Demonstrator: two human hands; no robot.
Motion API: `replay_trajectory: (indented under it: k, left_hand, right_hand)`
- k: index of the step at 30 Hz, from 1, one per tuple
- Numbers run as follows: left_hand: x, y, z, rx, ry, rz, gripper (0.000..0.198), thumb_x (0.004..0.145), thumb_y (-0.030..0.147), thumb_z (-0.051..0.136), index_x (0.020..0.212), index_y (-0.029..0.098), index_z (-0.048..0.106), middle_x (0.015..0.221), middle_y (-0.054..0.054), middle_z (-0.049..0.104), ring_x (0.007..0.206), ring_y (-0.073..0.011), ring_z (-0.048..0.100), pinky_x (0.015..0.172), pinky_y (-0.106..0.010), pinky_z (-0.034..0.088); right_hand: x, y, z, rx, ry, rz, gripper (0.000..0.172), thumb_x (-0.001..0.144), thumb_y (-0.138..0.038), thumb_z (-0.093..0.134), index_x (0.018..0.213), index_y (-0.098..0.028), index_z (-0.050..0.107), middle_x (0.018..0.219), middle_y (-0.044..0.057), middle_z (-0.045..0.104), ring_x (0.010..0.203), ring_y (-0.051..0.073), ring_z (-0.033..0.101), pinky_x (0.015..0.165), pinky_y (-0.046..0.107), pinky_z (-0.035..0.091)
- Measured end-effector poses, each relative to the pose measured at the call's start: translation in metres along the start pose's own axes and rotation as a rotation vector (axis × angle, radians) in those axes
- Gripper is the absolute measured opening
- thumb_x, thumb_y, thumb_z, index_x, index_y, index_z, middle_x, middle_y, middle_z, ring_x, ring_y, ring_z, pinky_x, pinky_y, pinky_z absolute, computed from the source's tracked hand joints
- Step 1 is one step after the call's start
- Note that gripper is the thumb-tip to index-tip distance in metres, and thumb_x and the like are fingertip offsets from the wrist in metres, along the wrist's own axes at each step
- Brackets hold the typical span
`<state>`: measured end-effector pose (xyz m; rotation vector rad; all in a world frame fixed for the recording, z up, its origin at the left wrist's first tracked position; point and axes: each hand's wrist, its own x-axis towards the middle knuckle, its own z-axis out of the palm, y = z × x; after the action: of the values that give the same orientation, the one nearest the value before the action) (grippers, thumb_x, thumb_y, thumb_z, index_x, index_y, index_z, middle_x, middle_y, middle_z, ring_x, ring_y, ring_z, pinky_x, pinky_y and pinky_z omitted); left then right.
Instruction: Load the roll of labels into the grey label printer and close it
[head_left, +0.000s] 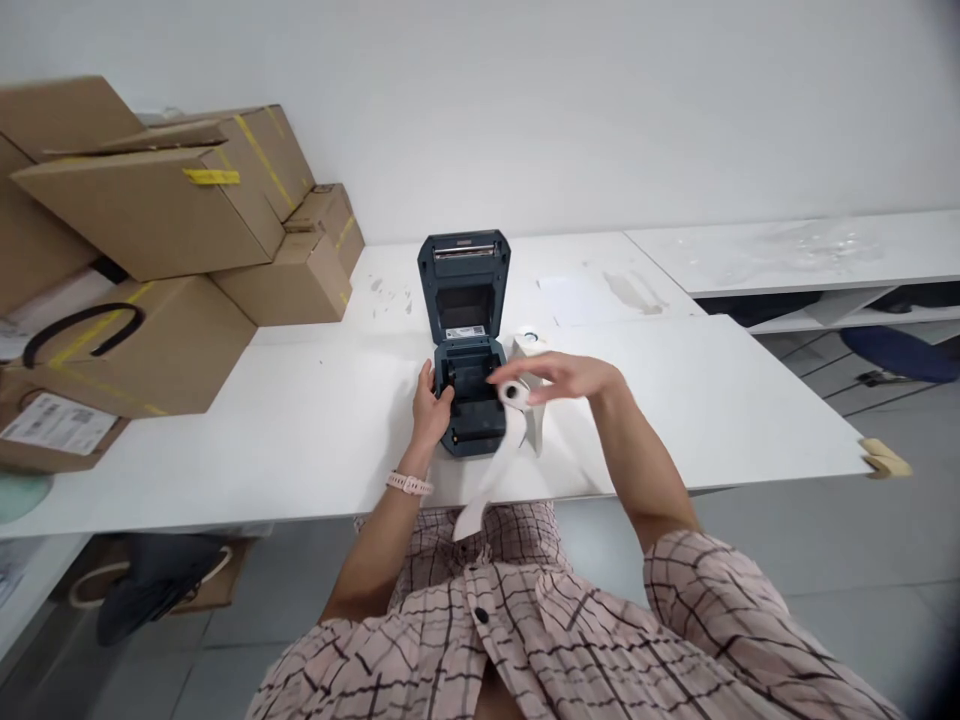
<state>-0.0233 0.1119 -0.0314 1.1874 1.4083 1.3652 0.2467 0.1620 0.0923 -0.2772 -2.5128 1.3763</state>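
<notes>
A dark label printer (472,385) stands on the white table with its lid (465,280) raised. My left hand (431,410) grips the printer's left side, its thumb over the edge of the inner bay. Just right of the bay, my right hand (559,378) holds a small roll of white label paper (513,393) between thumb and fingers. From that roll a loose strip (495,470) hangs down past the table's front edge. Behind the right hand is another white roll (529,342), partly hidden, with paper trailing from it.
Cardboard boxes (172,210) are stacked at the left of the table (675,400). A white sheet (574,300) lies near the wall. Yellowish padding (885,458) covers the table's right front corner. A blue stool seat (904,353) shows beyond it.
</notes>
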Motion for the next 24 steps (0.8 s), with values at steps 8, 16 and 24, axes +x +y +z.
replay_trajectory:
  k: [8, 16, 24]
  left_hand:
    - [-0.003, 0.003, -0.003, 0.036, 0.014, -0.031, 0.075, 0.092, 0.03, 0.066, 0.161, 0.026, 0.036, 0.172, -0.013, 0.035, 0.162, -0.0322, 0.03, 0.13, -0.053, 0.032]
    - [0.003, -0.004, -0.004, 0.014, 0.025, 0.0, 0.079, 0.087, 0.033, 0.072, 0.16, 0.03, 0.039, 0.166, -0.011, 0.047, 0.159, -0.0302, 0.037, 0.13, -0.051, 0.031]
    - [0.0, 0.002, -0.004, 0.03, -0.012, -0.004, 0.082, 0.091, 0.037, 0.07, 0.163, 0.026, 0.033, 0.166, -0.015, 0.046, 0.159, -0.0291, 0.036, 0.129, -0.051, 0.032]
  right_hand:
    - [-0.145, 0.031, 0.024, 0.025, 0.544, 0.423, 0.053, 0.094, -0.041, 0.068, 0.145, -0.03, 0.057, 0.131, 0.012, 0.064, 0.121, 0.027, 0.062, 0.1, 0.045, 0.053]
    - [-0.094, 0.109, -0.022, -0.228, 0.738, 0.643, 0.057, 0.078, -0.024, 0.064, 0.135, -0.024, 0.059, 0.132, 0.014, 0.066, 0.128, 0.031, 0.061, 0.106, 0.049, 0.054]
    - [-0.086, 0.115, -0.029, -0.164, 0.744, 0.575, 0.08, 0.079, -0.033, 0.078, 0.152, -0.024, 0.048, 0.153, 0.017, 0.057, 0.142, 0.032, 0.055, 0.12, 0.052, 0.042]
